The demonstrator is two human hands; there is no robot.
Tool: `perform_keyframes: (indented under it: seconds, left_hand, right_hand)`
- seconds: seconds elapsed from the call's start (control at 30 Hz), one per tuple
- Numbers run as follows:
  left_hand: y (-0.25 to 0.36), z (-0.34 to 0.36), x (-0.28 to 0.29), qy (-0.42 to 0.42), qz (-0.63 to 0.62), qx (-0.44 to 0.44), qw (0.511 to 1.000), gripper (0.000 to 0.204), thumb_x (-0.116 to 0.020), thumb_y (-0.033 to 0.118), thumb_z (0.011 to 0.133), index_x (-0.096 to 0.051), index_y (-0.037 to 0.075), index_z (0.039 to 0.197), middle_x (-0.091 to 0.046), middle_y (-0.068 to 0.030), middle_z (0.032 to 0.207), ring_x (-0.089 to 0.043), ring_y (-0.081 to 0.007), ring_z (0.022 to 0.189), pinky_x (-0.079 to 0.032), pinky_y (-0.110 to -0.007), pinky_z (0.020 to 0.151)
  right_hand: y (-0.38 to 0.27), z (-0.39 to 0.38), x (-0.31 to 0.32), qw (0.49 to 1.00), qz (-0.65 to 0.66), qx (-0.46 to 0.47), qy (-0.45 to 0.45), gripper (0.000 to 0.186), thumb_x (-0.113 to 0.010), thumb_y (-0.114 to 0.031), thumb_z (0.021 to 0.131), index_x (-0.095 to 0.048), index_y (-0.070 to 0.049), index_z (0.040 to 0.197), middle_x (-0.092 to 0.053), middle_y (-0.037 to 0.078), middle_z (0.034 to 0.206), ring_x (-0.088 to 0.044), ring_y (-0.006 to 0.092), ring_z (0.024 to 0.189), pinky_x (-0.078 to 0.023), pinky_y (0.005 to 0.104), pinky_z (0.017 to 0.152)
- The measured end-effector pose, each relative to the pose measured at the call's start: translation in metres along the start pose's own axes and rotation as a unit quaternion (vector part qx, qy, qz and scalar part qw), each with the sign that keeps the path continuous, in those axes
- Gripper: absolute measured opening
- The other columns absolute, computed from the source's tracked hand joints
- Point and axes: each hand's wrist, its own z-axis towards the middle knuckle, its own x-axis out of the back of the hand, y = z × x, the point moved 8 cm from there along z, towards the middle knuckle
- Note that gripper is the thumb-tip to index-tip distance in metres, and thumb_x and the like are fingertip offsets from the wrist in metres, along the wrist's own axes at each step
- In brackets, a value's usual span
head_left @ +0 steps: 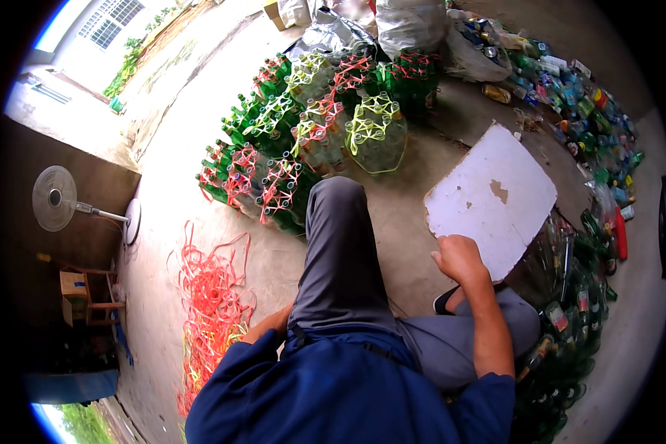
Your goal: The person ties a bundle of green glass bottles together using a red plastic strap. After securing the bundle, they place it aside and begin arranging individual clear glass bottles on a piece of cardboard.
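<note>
Fingers on the right hand (462, 259) look curled at the near edge of a white board (488, 203), can't tell if gripping; left hand (275, 323) beside the thigh (342, 274), fingers hidden, can't tell; board's between tied bottle bundles (381, 137) and loose bottles (586, 303); red strapping (206, 288) heaped left.

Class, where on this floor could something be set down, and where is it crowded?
Bare floor shows between the bundled bottles and the board, and between the fan and the red straps. The right side is crowded with loose bottles.
</note>
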Motion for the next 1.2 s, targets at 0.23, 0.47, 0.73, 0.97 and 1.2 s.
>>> perform_keyframes:
  seconds: [0.23,0.47,0.73,0.97,1.2]
  left_hand:
    - [0.020,0.003,0.011,0.013,0.022,-0.025,0.999,0.039,-0.075,0.030,0.086,-0.070,0.004,0.115,-0.072,-0.0185,0.097,-0.068,-0.0309,0.085,-0.053,-0.044,0.073]
    - [0.064,0.020,0.027,0.038,0.035,-0.060,0.997,0.041,-0.075,0.031,0.086,-0.071,0.002,0.114,-0.073,-0.0199,0.097,-0.070,-0.0315,0.087,-0.054,-0.044,0.075]
    - [0.081,0.022,0.002,0.019,0.068,-0.081,0.994,0.044,-0.075,0.033,0.085,-0.072,0.000,0.114,-0.074,-0.0214,0.097,-0.071,-0.0323,0.089,-0.055,-0.044,0.078]
    - [0.059,0.011,-0.014,0.003,0.081,-0.068,0.994,0.046,-0.076,0.035,0.084,-0.072,-0.001,0.113,-0.075,-0.0228,0.097,-0.072,-0.0329,0.091,-0.055,-0.044,0.080]
    - [0.067,0.006,-0.011,0.009,0.079,-0.072,0.994,0.049,-0.076,0.036,0.084,-0.073,-0.003,0.113,-0.075,-0.0242,0.097,-0.074,-0.0335,0.093,-0.056,-0.043,0.083]
  right_hand:
    - [0.005,-0.006,0.005,1.000,0.000,-0.014,0.008,0.028,-0.074,-0.029,0.089,-0.074,-0.001,0.090,-0.074,0.022,0.087,-0.073,0.0391,0.086,-0.057,0.0498,0.077]
    - [0.005,-0.015,0.018,0.999,0.000,-0.015,0.042,0.028,-0.075,-0.030,0.088,-0.075,-0.001,0.089,-0.074,0.021,0.086,-0.073,0.0387,0.085,-0.058,0.0489,0.077]
    - [0.014,-0.021,0.031,0.997,0.008,-0.030,0.077,0.028,-0.074,-0.029,0.088,-0.074,-0.001,0.089,-0.074,0.021,0.086,-0.073,0.0390,0.085,-0.058,0.0484,0.078]
    - [0.020,-0.020,0.026,0.996,0.032,-0.072,0.038,0.027,-0.073,-0.026,0.088,-0.072,0.000,0.090,-0.073,0.023,0.089,-0.070,0.0417,0.090,-0.055,0.0509,0.081]
    - [0.018,-0.017,0.018,0.998,0.019,-0.060,0.025,0.028,-0.073,-0.028,0.090,-0.073,0.000,0.091,-0.073,0.022,0.089,-0.071,0.0416,0.088,-0.056,0.0505,0.080]
